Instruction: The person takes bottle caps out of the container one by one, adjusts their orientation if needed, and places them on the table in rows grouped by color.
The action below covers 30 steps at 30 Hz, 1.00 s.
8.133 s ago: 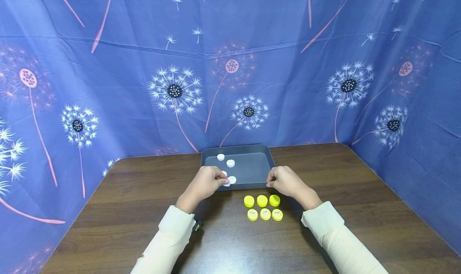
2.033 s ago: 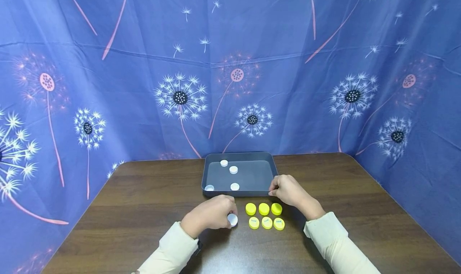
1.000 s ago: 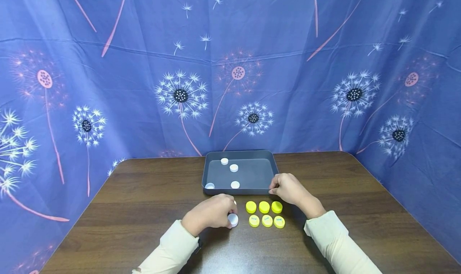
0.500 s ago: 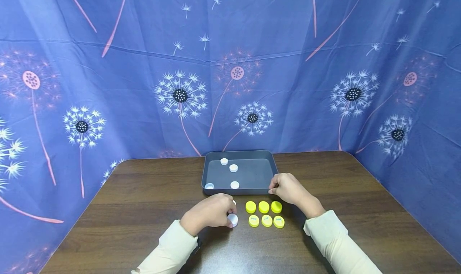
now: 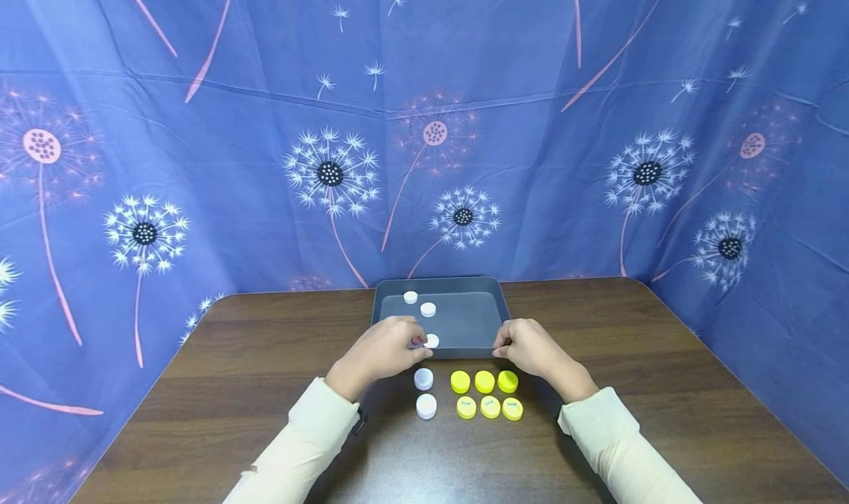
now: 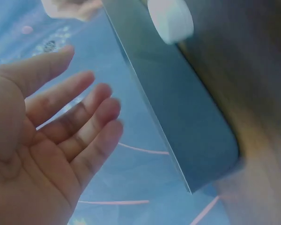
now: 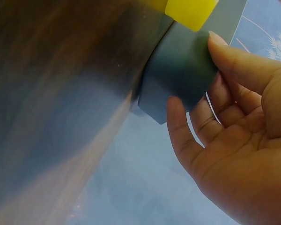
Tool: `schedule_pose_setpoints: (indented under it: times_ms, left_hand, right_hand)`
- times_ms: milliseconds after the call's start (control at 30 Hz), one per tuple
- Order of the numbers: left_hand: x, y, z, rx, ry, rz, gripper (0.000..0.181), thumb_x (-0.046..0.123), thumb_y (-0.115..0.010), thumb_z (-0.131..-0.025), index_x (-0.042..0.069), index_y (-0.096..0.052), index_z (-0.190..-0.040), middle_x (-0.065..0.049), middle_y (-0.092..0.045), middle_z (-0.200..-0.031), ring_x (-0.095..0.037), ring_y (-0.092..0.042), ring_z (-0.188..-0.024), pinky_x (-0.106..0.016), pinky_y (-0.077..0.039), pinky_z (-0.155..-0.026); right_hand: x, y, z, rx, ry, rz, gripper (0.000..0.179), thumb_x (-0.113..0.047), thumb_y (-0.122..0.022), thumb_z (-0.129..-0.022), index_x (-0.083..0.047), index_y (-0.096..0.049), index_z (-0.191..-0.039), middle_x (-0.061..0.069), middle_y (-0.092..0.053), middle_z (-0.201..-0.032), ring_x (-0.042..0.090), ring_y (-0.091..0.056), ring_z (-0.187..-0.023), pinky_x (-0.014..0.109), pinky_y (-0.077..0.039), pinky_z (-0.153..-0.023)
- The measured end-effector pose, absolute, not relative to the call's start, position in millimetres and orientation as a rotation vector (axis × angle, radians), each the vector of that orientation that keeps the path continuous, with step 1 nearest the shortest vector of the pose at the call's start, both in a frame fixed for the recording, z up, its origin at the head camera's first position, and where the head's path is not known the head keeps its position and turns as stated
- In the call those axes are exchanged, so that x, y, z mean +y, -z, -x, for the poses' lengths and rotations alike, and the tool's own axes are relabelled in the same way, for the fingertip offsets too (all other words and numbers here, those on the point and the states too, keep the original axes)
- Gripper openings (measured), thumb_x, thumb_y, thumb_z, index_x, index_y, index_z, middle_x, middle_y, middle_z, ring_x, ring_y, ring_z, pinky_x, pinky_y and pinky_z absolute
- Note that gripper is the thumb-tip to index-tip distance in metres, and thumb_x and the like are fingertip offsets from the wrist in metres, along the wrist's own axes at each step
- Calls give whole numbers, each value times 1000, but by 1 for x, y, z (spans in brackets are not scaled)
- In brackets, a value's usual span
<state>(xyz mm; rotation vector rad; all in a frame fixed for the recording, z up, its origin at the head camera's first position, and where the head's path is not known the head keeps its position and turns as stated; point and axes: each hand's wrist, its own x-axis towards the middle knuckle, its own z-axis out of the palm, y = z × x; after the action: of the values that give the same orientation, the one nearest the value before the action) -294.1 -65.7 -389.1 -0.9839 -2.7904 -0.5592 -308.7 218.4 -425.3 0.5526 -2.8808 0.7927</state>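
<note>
My left hand is over the front left of the dark grey tray. In the left wrist view its fingers are spread and loosely bent, with nothing between them. Close to its fingertips a white bottle cap lies in the tray. Two more white caps, a rear one and a front one, sit on the table below the hand. My right hand pinches the tray's front right rim, thumb outside and fingers inside. The left hand hides the tray's front left corner.
Further back in the tray lie two white caps. Several yellow caps stand in two rows on the brown table, right of the white pair. A blue patterned cloth hangs behind the table.
The left hand has let go of the white caps on the table and moved up and forward over the tray. Both caps now show fully, one behind the other. The right hand stays on the rim.
</note>
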Motion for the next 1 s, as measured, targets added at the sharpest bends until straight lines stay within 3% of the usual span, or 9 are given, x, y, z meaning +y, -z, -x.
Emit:
schedule_pose_setpoints:
  times_ms: [167, 400, 533, 667, 867, 1000]
  left_hand:
    - [-59, 390, 320, -2843, 540, 869, 24, 27, -76, -88, 7, -76, -100, -1, -72, -94, -15, -67, -89, -35, -55, -79]
    - [-40, 399, 342, -2927, 470, 734, 31, 35, -80, -84, 9, -76, -99, 2, -72, -84, -10, -61, -71, -31, -53, -69]
    - [-32, 401, 346, -2985, 412, 637, 30, 42, -81, -81, 13, -74, -80, 7, -57, -61, -9, -46, -57, -27, -41, -53]
    - [-27, 404, 350, -3041, 337, 549, 40, 49, -81, -79, 18, -63, -60, 7, -41, -52, -10, -37, -53, -28, -30, -48]
    - [-23, 410, 353, -3066, 343, 498, 33, 39, -85, -77, 19, -61, -65, 7, -54, -59, -12, -50, -59, -30, -44, -56]
    - [-21, 414, 353, -3071, 350, 511, 26, 32, -84, -79, 15, -68, -69, 5, -58, -61, -13, -52, -60, -31, -48, -59]
  right_hand:
    - [220, 425, 308, -2875, -789, -567, 17, -2, -77, -83, -15, -73, -72, -8, -62, -75, 8, -55, -69, 30, -47, -62]
    - [219, 423, 309, -2877, -786, -558, 17, -2, -77, -83, -14, -73, -73, -8, -62, -75, 9, -56, -71, 30, -48, -64]
    - [217, 422, 310, -2889, -789, -549, 17, -2, -77, -84, -14, -73, -73, -7, -62, -75, 8, -56, -70, 29, -48, -63]
    - [216, 421, 309, -2894, -792, -538, 16, -2, -77, -84, -14, -73, -73, -7, -62, -75, 8, -55, -69, 29, -48, -62]
    - [217, 422, 310, -2895, -793, -534, 16, -2, -77, -84, -14, -73, -73, -7, -62, -75, 8, -55, -69, 29, -48, -63]
    - [217, 422, 309, -2894, -791, -540, 16, -2, -77, -84, -14, -73, -73, -7, -62, -75, 8, -55, -68, 29, -48, -63]
